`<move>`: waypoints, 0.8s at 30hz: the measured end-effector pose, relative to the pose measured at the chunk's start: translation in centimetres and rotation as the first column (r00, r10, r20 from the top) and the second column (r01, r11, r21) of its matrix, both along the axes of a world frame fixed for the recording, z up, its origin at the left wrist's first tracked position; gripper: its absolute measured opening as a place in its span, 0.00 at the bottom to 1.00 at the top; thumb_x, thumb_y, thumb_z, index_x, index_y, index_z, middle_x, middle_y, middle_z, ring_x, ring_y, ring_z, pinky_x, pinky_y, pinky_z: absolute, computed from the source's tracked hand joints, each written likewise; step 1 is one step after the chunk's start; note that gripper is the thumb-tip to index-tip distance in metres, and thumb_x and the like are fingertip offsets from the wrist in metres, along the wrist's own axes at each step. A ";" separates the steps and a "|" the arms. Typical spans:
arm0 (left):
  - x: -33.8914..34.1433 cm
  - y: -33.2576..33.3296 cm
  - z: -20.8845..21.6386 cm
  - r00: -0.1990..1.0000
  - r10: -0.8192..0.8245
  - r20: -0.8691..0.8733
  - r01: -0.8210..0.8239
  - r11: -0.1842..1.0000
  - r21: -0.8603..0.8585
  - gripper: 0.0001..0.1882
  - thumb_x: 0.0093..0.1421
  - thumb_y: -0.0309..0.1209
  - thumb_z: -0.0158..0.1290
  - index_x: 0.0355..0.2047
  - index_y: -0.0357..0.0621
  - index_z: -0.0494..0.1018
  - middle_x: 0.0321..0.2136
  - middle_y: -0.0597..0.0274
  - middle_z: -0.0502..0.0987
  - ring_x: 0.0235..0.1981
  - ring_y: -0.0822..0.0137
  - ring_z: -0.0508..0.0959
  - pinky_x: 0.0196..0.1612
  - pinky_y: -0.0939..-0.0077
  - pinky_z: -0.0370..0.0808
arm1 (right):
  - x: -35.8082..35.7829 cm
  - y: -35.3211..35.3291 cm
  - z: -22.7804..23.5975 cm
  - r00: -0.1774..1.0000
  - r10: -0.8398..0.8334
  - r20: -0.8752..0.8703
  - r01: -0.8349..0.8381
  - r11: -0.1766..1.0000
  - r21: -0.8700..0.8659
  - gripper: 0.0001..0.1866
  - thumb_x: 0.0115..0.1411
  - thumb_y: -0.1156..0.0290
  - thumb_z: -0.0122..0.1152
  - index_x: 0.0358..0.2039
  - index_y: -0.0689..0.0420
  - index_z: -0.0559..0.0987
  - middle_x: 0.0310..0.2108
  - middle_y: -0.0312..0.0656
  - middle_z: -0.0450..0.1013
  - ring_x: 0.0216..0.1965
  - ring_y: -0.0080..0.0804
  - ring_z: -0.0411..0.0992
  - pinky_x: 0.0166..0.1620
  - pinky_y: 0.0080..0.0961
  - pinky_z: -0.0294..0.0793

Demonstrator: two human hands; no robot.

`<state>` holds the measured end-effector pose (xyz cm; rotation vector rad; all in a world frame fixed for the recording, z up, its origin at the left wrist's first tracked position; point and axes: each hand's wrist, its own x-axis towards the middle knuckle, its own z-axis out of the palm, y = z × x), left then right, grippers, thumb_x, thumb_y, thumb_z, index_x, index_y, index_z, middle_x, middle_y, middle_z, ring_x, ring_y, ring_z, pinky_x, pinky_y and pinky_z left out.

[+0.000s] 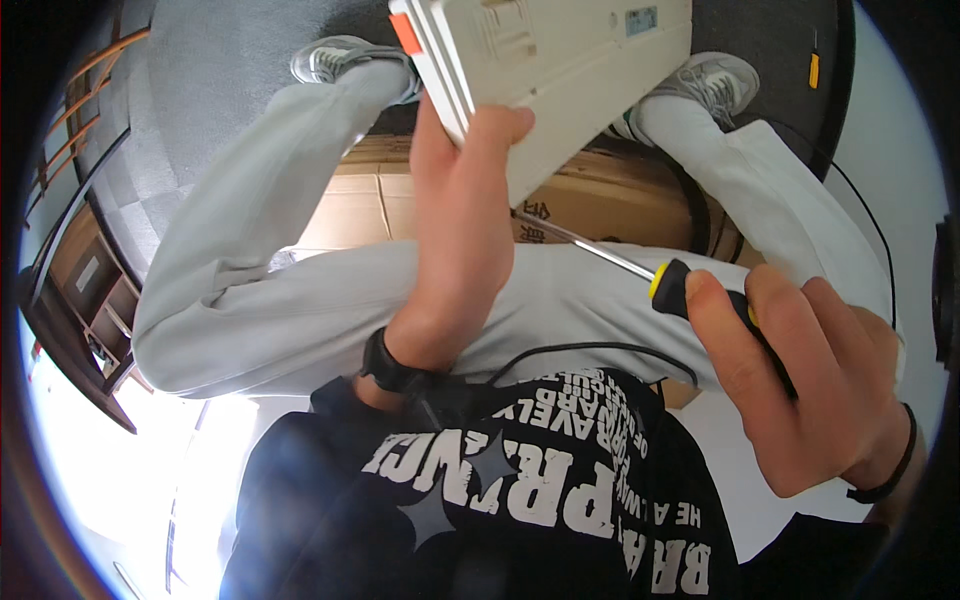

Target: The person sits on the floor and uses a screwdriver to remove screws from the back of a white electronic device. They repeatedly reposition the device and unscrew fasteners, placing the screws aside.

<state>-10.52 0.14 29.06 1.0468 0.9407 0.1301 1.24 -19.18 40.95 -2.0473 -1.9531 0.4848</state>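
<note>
My left hand (462, 215) grips a cream, flat slab that looks like a keyboard (585, 85), held tilted with its underside toward me. A recessed foot and a small label show on that side, and a bit of orange sits at its left corner. My thumb presses on the underside; the other fingers are hidden behind. In my right hand (815, 375) is a screwdriver (672, 287) with a black and yellow handle, my fingers wrapped round it. Its metal shaft points up and left, and the tip meets the keyboard's near lower corner; whether it is in a seam I cannot tell.
Between my legs lies a brown cardboard box (610, 210). A second, yellow-handled screwdriver (814, 70) rests on the dark mat at the far right. A thin black cable (865, 200) runs beside my right leg. Wooden shelving (105, 290) stands at the left.
</note>
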 end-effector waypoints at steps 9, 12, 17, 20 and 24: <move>0.0 0.2 0.1 1.000 -0.010 0.011 0.010 1.000 -0.004 0.25 0.59 0.25 0.50 0.57 0.31 0.66 0.50 0.58 0.73 0.50 0.69 0.71 0.57 0.75 0.66 | -1.7 0.9 1.0 0.926 -0.305 -0.222 0.258 0.942 -0.217 0.23 0.44 0.81 0.70 0.45 0.69 0.80 0.30 0.50 0.71 0.22 0.32 0.70 0.18 0.23 0.64; 0.0 0.2 0.0 0.999 0.002 0.035 -0.002 1.000 0.006 0.24 0.59 0.25 0.50 0.57 0.31 0.66 0.50 0.57 0.74 0.50 0.69 0.71 0.58 0.74 0.66 | -2.2 0.7 1.2 0.817 -0.472 -0.332 0.355 0.865 -0.354 0.24 0.44 0.81 0.71 0.45 0.67 0.80 0.29 0.48 0.72 0.22 0.36 0.72 0.22 0.25 0.67; -0.1 -0.1 0.0 0.998 -0.021 0.052 0.019 0.999 0.041 0.23 0.59 0.25 0.50 0.56 0.31 0.67 0.49 0.57 0.74 0.49 0.69 0.71 0.58 0.74 0.67 | -2.9 0.6 1.1 0.671 -0.625 -0.400 0.459 0.773 -0.438 0.24 0.44 0.82 0.71 0.46 0.64 0.80 0.29 0.48 0.72 0.22 0.40 0.72 0.25 0.29 0.68; -0.3 -0.1 0.0 0.998 -0.031 0.046 0.029 0.998 0.057 0.23 0.59 0.25 0.50 0.55 0.32 0.68 0.49 0.58 0.74 0.49 0.69 0.71 0.58 0.74 0.67 | -3.3 0.2 0.7 0.590 -0.679 -0.437 0.489 0.731 -0.476 0.24 0.44 0.82 0.71 0.45 0.64 0.80 0.28 0.48 0.72 0.23 0.41 0.72 0.26 0.29 0.69; -0.4 -0.1 0.2 0.997 -0.061 0.042 0.058 0.996 0.066 0.23 0.59 0.25 0.50 0.56 0.32 0.68 0.50 0.57 0.74 0.49 0.68 0.71 0.58 0.74 0.67 | -3.6 -0.5 0.4 0.573 -0.681 -0.456 0.507 0.732 -0.456 0.23 0.44 0.82 0.71 0.44 0.64 0.80 0.27 0.48 0.72 0.23 0.42 0.72 0.27 0.29 0.69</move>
